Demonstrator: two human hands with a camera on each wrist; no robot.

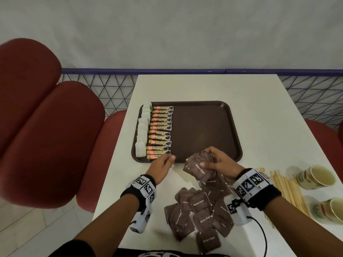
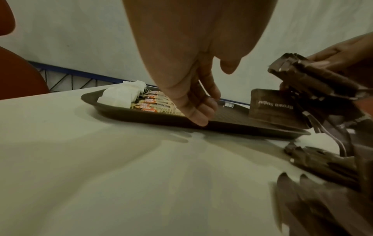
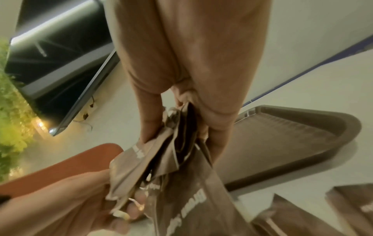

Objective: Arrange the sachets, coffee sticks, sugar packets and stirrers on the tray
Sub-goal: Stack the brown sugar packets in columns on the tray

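Note:
A brown tray [image 1: 200,127] lies mid-table. Along its left side run a column of white sachets [image 1: 143,134] and a column of coffee sticks [image 1: 161,130]. My right hand [image 1: 205,158] grips a bunch of brown sugar packets [image 1: 198,169] just above the tray's near edge; the right wrist view shows the same bunch [image 3: 181,175] fanned below the fingers. My left hand [image 1: 169,160] hangs at the tray's near rim beside the lowest coffee stick, fingers loosely curled, holding nothing, a short gap from the bunch. A loose pile of sugar packets [image 1: 200,210] lies on the table in front of me.
Wooden stirrers [image 1: 285,188] lie on the table at the right, next to two paper cups [image 1: 319,176] on their sides. Red padded seats [image 1: 46,136] stand left of the white table [image 1: 259,108]. A blue mesh railing [image 1: 111,89] runs behind it.

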